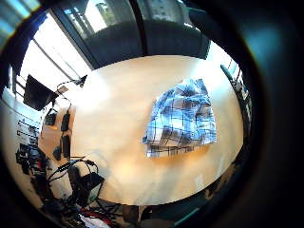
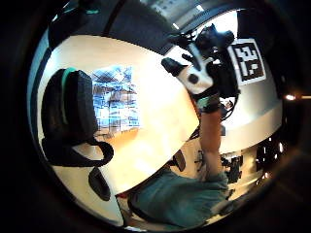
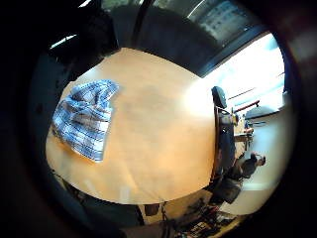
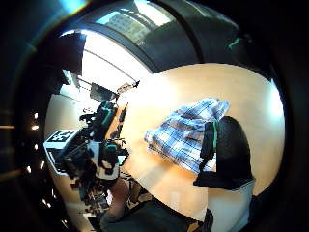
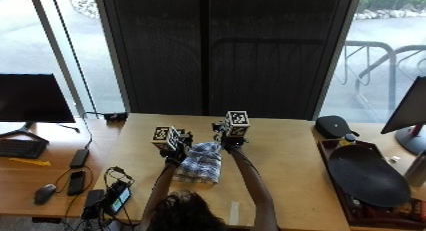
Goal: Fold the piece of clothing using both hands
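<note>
A blue and white plaid piece of clothing (image 5: 200, 166) lies folded into a small bundle on the light wooden table (image 5: 286, 156), just in front of the person. My left hand (image 5: 173, 148) hovers at its left side and my right hand (image 5: 229, 138) at its far right corner. Both are lifted above the cloth and hold nothing. The palm views show the garment (image 1: 183, 118) (image 3: 84, 119) lying well below on the table. A dark finger of my own (image 2: 68, 111) (image 4: 227, 154) overlaps the plaid cloth (image 2: 116, 104) (image 4: 186, 133) without touching it.
On the side desk to the left are a monitor (image 5: 33, 98), a mouse (image 5: 44, 192), a phone (image 5: 76, 178) and a cabled device (image 5: 113, 198). To the right lie a black oval tray (image 5: 366, 176), a black case (image 5: 335, 126) and another monitor (image 5: 413, 111).
</note>
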Demonstrator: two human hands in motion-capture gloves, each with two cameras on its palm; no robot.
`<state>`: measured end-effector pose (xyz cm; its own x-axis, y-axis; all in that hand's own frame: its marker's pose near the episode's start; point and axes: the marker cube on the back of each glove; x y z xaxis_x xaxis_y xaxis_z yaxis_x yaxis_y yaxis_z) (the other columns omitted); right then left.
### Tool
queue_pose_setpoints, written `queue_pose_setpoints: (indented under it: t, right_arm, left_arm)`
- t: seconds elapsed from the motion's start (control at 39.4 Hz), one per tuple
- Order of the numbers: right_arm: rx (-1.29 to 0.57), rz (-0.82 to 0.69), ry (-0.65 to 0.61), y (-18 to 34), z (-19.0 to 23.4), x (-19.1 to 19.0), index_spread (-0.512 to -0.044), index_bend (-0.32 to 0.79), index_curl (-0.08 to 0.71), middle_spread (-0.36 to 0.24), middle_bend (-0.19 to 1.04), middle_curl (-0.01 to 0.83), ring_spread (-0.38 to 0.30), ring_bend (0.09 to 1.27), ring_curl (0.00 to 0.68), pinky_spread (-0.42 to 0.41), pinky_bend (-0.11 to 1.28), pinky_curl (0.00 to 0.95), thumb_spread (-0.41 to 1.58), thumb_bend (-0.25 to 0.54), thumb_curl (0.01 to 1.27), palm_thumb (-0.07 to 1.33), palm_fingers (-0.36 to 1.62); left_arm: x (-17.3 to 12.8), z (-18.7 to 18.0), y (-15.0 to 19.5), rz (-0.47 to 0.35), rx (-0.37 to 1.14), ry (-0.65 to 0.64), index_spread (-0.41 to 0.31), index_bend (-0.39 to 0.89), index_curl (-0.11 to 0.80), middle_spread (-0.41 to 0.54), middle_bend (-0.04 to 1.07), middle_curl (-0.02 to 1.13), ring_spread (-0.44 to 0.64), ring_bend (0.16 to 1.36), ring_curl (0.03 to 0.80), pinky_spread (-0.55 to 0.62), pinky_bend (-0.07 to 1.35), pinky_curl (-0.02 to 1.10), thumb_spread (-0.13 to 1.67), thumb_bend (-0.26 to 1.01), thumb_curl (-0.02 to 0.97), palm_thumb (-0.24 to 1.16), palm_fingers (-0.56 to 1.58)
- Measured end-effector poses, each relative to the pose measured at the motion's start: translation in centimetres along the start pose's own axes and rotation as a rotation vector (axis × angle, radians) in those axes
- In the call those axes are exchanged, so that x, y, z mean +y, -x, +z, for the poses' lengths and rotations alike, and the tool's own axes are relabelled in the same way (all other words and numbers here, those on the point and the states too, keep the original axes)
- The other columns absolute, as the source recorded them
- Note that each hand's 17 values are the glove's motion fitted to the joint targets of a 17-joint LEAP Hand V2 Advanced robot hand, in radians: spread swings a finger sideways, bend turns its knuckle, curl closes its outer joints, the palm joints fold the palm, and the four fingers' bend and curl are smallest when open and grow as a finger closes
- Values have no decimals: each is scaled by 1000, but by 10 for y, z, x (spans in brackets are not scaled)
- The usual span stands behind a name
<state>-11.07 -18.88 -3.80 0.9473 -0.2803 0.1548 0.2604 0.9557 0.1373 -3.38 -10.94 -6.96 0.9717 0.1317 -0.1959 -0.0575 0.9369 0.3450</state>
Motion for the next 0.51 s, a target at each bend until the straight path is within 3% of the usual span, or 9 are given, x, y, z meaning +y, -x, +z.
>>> queue_pose_setpoints:
  t: [0.15,0.51]
  right_arm:
    - [11,58,4,-23,-20,15,-297,177,374,-72,136,302,-62,274,407,154,519,350,1133,-6,595,918,602]
    - [12,68,45,-41,-16,27,-295,173,384,-50,140,287,-37,287,401,191,516,350,1224,-9,565,919,589]
  left_arm:
    - [-5,17,-10,10,-28,56,-230,158,403,-106,181,431,161,394,345,338,197,280,1457,71,171,149,425]
    - [-2,28,-13,9,0,89,-207,174,404,-73,180,416,192,374,337,368,191,295,1522,117,209,247,410]
